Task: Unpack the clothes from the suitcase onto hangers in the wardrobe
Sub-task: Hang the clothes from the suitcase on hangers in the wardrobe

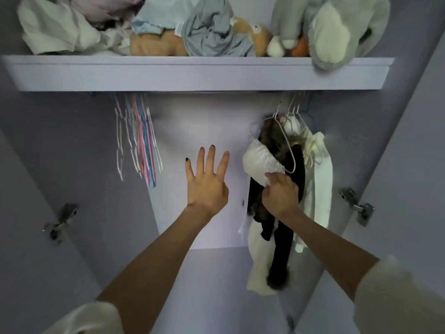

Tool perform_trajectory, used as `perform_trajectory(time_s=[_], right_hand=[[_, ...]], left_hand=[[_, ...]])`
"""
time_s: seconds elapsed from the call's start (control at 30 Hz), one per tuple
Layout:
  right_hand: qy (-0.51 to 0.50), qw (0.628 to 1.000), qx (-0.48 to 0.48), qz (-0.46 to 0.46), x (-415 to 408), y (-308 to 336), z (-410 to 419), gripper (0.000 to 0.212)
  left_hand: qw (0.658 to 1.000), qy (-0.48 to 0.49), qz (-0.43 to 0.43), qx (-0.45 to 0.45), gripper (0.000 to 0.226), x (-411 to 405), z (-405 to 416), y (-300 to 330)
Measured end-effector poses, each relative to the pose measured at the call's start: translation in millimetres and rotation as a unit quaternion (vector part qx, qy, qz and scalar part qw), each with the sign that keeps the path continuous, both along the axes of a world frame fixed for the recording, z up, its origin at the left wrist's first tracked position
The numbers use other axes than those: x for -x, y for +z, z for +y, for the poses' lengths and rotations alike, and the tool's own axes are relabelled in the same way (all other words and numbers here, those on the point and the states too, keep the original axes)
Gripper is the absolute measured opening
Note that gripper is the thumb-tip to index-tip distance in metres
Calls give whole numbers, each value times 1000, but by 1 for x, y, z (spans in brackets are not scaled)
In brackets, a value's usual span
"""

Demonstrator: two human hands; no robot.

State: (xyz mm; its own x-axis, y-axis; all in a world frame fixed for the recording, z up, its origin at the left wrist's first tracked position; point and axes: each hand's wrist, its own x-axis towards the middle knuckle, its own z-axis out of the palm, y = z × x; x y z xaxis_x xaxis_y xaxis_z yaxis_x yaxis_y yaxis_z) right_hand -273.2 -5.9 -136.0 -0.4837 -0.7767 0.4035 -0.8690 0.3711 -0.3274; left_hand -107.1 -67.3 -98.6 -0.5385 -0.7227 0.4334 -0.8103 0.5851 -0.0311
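Inside the open lilac wardrobe [197,131], several empty thin hangers [138,138] in white, pink and blue hang at the left of the rail. At the right hang a white garment [317,179], a black and brown furry one [281,237] and a white puffy piece [261,162] on pale wire hangers. My right hand [280,194] grips the white puffy fabric where it meets the black garment. My left hand [207,179] is raised in the middle of the wardrobe with fingers spread, holding nothing. The suitcase is out of view.
A shelf [192,73] runs across the top, loaded with crumpled cloth [209,32], a tan soft toy [156,44] and a grey plush toy [337,30] overhanging its edge. Both doors stand open, with metal hinges at the left [60,222] and right [358,206].
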Motion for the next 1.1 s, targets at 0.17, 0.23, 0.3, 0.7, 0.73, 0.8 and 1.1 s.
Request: perform_trajectory(time_s=[0.17,0.23,0.3,0.7,0.73,0.8,1.1], right_hand=[[83,984,-139,-74,-74,-43,41,39],[117,969,-187,-109,-112,-72,66,39],[148,953,-222,-146,-146,-99,89,37],[334,802,-433,-242,-319,-236,178,33],[346,790,-449,-234,-328,-245,183,34],[375,760,-483,-219,-351,-264,190,35],[463,654,-576,-159,-490,-316,216,37]], left_hand=[[994,26,-23,-106,66,-77,60,-52],[986,49,-26,-158,64,-117,92,-81],[978,65,-3,-198,61,-150,121,-110],[865,280,56,-412,56,-320,273,-263],[855,297,60,-422,56,-332,283,-273],[820,352,74,-445,54,-360,304,-295],[677,495,212,-502,53,-485,364,-350]])
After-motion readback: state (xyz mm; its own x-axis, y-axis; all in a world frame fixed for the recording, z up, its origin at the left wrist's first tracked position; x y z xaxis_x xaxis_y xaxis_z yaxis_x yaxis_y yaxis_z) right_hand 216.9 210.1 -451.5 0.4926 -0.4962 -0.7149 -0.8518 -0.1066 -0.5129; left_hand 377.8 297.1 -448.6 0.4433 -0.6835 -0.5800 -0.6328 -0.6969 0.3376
